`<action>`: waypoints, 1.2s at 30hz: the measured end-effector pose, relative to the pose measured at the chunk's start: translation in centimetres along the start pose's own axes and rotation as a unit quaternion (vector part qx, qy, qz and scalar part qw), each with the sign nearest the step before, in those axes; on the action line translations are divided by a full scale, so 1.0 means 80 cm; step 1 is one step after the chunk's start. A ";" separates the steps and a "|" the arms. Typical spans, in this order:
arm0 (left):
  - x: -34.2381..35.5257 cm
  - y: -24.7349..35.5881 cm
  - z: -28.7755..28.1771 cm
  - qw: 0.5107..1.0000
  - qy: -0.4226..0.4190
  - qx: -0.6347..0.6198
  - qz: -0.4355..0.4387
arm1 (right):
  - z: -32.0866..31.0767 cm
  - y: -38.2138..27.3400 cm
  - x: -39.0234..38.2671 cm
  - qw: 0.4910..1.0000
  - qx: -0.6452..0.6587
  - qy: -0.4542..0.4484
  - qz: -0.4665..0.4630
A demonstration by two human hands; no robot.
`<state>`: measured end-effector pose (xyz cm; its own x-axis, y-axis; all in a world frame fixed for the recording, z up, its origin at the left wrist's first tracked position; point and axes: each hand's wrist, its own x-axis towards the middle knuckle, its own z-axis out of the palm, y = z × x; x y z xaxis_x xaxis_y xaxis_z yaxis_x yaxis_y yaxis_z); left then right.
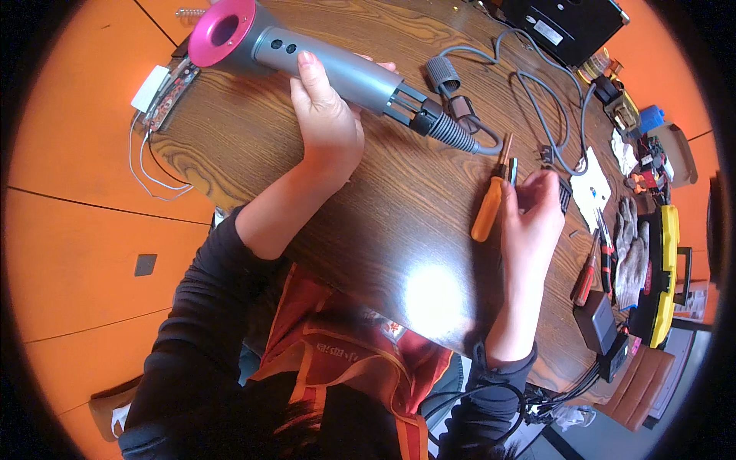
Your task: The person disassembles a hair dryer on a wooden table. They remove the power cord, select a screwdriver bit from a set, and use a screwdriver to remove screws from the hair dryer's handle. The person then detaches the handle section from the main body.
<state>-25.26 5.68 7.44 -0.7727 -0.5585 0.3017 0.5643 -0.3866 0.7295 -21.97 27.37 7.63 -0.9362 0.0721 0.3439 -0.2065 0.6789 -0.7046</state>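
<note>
My left hand (326, 115) is wrapped around the grey handle of a hair dryer (337, 69), its thumb just below two dark buttons. The dryer's pink ring-shaped head points to the upper left. At the handle's lower end, slots and a black inner part lie exposed above the ribbed cable sleeve (454, 132). My right hand (533, 215) is closed low over the table, fingertips pinched together; a short dark piece shows beside its thumb, but what it grips is mostly hidden. Just left of that hand lies an orange-handled screwdriver (487, 209).
A grey mesh filter sleeve (443, 74) and a dark block (461, 107) sit along the looping cable (525, 77). At right are a red screwdriver (586, 280), pliers (606, 261), gloves (632, 257) and a yellow-black toolbox (665, 276). A black case (567, 27) stands far back.
</note>
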 end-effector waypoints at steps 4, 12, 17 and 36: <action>0.005 0.004 0.000 0.999 0.034 -0.011 -0.008 | 0.004 0.001 -0.001 0.994 -0.103 -0.045 0.019; -0.005 0.005 0.003 1.000 0.006 0.005 -0.026 | 0.002 -0.013 -0.003 0.991 -0.132 0.000 -0.024; -0.023 -0.002 0.010 0.997 -0.049 0.047 -0.027 | 0.009 -0.037 -0.010 0.951 -0.037 0.052 -0.303; -0.025 0.002 0.005 0.971 -0.213 0.029 -0.102 | 0.023 -0.049 -0.021 0.976 0.082 -0.020 -0.200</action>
<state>-23.75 7.02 7.23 -0.9242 -0.1147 0.3642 0.3781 -0.4084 0.8308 -20.15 23.23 8.66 -0.7804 -0.2057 0.5904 -0.5983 0.5199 -0.6097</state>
